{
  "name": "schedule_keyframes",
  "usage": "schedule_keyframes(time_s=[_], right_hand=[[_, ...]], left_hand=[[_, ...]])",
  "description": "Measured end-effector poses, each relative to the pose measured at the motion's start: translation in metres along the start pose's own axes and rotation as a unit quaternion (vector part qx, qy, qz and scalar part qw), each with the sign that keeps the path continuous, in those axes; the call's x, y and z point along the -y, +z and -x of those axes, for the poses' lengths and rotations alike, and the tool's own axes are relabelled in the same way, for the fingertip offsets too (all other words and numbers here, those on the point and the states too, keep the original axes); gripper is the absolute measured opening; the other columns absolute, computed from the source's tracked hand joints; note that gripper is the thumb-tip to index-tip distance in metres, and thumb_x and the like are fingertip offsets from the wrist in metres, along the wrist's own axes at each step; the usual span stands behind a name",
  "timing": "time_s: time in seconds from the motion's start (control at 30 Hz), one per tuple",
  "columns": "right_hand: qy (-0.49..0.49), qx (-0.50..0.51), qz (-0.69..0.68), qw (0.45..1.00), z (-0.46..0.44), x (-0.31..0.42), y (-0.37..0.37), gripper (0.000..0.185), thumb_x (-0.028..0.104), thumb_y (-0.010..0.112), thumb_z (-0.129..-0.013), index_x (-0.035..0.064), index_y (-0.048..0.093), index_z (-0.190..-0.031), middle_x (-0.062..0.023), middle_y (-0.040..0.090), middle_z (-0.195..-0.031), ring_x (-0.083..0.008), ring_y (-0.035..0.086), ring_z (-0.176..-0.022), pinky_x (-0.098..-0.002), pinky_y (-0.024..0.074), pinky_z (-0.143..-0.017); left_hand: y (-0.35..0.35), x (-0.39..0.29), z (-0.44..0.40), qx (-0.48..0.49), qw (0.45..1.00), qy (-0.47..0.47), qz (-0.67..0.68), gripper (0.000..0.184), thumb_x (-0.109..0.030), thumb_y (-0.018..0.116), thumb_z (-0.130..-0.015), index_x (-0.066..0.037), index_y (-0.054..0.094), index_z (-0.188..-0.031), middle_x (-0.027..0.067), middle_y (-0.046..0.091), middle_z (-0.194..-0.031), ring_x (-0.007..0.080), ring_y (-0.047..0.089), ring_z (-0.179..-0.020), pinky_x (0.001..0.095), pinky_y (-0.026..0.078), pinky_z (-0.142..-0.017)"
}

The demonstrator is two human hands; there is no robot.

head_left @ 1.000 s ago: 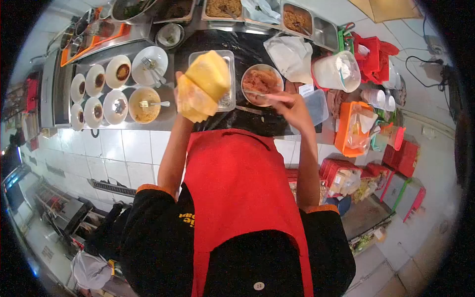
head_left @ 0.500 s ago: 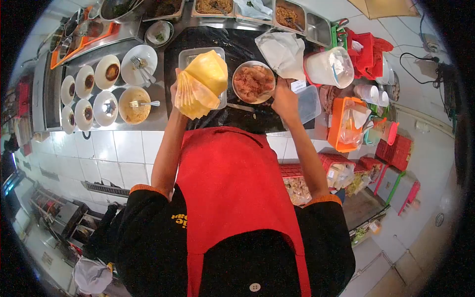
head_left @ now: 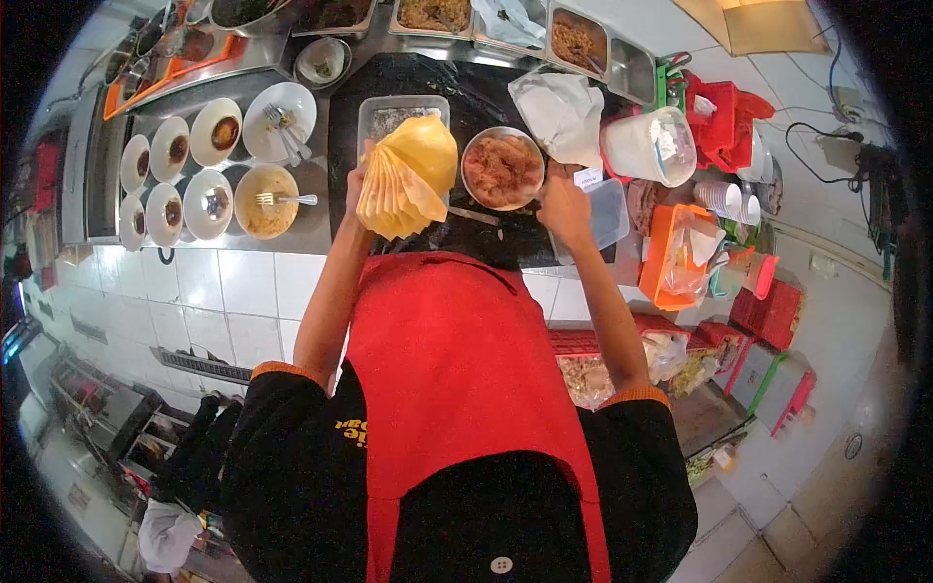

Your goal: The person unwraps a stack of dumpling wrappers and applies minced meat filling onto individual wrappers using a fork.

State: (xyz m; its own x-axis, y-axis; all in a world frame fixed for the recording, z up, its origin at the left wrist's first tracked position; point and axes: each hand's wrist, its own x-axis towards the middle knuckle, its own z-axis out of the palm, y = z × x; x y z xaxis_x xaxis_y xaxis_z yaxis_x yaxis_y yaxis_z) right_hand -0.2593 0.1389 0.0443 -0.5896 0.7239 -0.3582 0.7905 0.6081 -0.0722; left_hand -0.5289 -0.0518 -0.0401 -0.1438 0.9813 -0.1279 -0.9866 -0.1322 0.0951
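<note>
Yellow wrapper sheets [head_left: 413, 175], fanned out in a stack, are held in my left hand [head_left: 359, 199], over the near part of a clear plastic container [head_left: 373, 115]. To their right a round bowl [head_left: 502, 167] holds pinkish-orange minced filling. My right hand [head_left: 565, 208] is closed beside the bowl's right rim; whatever its fingers grip is too small to make out. A flat utensil [head_left: 473, 215] lies on the black surface just below the bowl. Next to my right hand is a clear lid [head_left: 609, 214].
Several white bowls [head_left: 207, 204] with dark sauce stand at the left, by a plate with cutlery [head_left: 280, 121]. Food trays [head_left: 579, 44] line the back. A white tub [head_left: 649, 147], a white bag [head_left: 557, 115] and an orange basket [head_left: 670, 255] are at the right.
My right hand has moved away from over the filling to the bowl's right side. The yellow sheets in my left hand are now fanned out more widely.
</note>
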Motion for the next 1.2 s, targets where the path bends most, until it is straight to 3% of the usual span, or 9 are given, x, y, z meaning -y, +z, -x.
schedule_keyframes(time_s=[0.13,0.3,0.4,0.63,0.77,0.83,1.03,1.07,1.2], right_hand=[[-0.007,0.045,-0.063,0.997,-0.004,-0.05,0.006,0.027,0.01,0.073,-0.071,0.0039,0.075,-0.097,-0.019,0.072,-0.087,-0.0324,0.071,-0.076,-0.0424,0.0555,-0.07],[-0.062,0.194,-0.506,0.838,0.01,-0.048,-0.056,0.029,-0.001,0.063,-0.081,0.0058,0.074,-0.106,-0.0066,0.07,-0.082,-0.0123,0.06,-0.071,-0.0259,0.0503,-0.066],[-0.168,0.034,-0.549,0.818,0.022,-0.004,-0.076,0.028,-0.005,0.062,-0.082,0.0043,0.074,-0.105,-0.0078,0.07,-0.087,-0.0121,0.059,-0.075,-0.0231,0.048,-0.07],[-0.172,-0.249,-0.511,0.805,0.005,0.041,-0.034,0.029,-0.015,0.054,-0.084,-0.0002,0.073,-0.099,-0.0097,0.067,-0.092,-0.0136,0.062,-0.075,-0.0235,0.0479,-0.069],[-0.128,-0.214,-0.544,0.801,0.02,0.027,-0.055,0.034,-0.017,0.055,-0.081,0.0013,0.074,-0.102,-0.0105,0.069,-0.089,-0.0128,0.062,-0.077,-0.023,0.0481,-0.07],[-0.148,-0.1,-0.641,0.747,0.028,0.029,-0.071,0.033,-0.017,0.053,-0.084,0.0006,0.073,-0.103,-0.0085,0.068,-0.09,-0.0101,0.056,-0.065,-0.0229,0.0457,-0.057],[-0.167,-0.051,-0.57,0.803,0.013,0.039,-0.092,0.036,-0.014,0.051,-0.087,0.0039,0.073,-0.109,-0.0073,0.068,-0.087,-0.0067,0.052,-0.058,-0.0191,0.0407,-0.052],[-0.114,-0.012,-0.57,0.814,0.012,0.034,-0.094,0.038,-0.016,0.051,-0.081,0.0026,0.074,-0.104,-0.011,0.072,-0.098,-0.011,0.065,-0.083,-0.0227,0.0488,-0.074],[-0.122,-0.05,-0.532,0.836,0.022,0.053,-0.099,0.039,-0.017,0.052,-0.078,0.0039,0.075,-0.102,-0.011,0.072,-0.098,-0.0127,0.065,-0.086,-0.0225,0.0489,-0.077]], left_hand=[[0.006,0.003,0.003,-0.069,0.998,-0.003,0.009,0.053,-0.044,0.036,-0.103,0.001,0.05,-0.129,0.0188,0.062,-0.12,0.0314,0.064,-0.106,0.0429,0.052,-0.094],[0.01,0.011,-0.006,-0.119,0.989,-0.024,-0.088,0.056,-0.047,0.039,-0.102,0.002,0.05,-0.129,0.0177,0.065,-0.113,0.0293,0.067,-0.097,0.0409,0.056,-0.086],[0.028,0.027,-0.014,-0.087,0.991,-0.063,-0.078,0.06,-0.05,0.04,-0.101,0.001,0.049,-0.13,0.0169,0.065,-0.112,0.0279,0.068,-0.097,0.0423,0.056,-0.086],[0.074,0.035,-0.022,-0.027,0.998,-0.033,-0.041,0.061,-0.05,0.04,-0.101,-0.001,0.043,-0.136,0.0186,0.061,-0.121,0.0295,0.064,-0.106,0.0429,0.054,-0.092],[0.08,0.024,-0.017,-0.028,0.998,0.018,-0.056,0.06,-0.047,0.04,-0.101,0.001,0.041,-0.137,0.0187,0.059,-0.126,0.0297,0.063,-0.11,0.0433,0.053,-0.094],[0.081,0.021,-0.016,-0.015,0.997,0.021,-0.076,0.061,-0.046,0.042,-0.101,0.002,0.039,-0.139,0.0191,0.056,-0.13,0.0306,0.061,-0.113,0.0437,0.051,-0.097],[0.097,0.031,-0.01,-0.054,0.981,0.018,-0.185,0.066,-0.048,0.044,-0.099,0.002,0.036,-0.141,0.0194,0.053,-0.134,0.0314,0.059,-0.117,0.0441,0.047,-0.102],[0.092,0.03,-0.01,-0.042,0.986,0.01,-0.163,0.064,-0.046,0.044,-0.1,0.002,0.036,-0.141,0.0193,0.053,-0.133,0.0312,0.059,-0.116,0.0438,0.047,-0.101],[0.095,0.029,-0.011,-0.006,0.997,0.01,-0.072,0.059,-0.044,0.041,-0.102,0.002,0.039,-0.139,0.0192,0.054,-0.132,0.0307,0.059,-0.115,0.0429,0.048,-0.1]])
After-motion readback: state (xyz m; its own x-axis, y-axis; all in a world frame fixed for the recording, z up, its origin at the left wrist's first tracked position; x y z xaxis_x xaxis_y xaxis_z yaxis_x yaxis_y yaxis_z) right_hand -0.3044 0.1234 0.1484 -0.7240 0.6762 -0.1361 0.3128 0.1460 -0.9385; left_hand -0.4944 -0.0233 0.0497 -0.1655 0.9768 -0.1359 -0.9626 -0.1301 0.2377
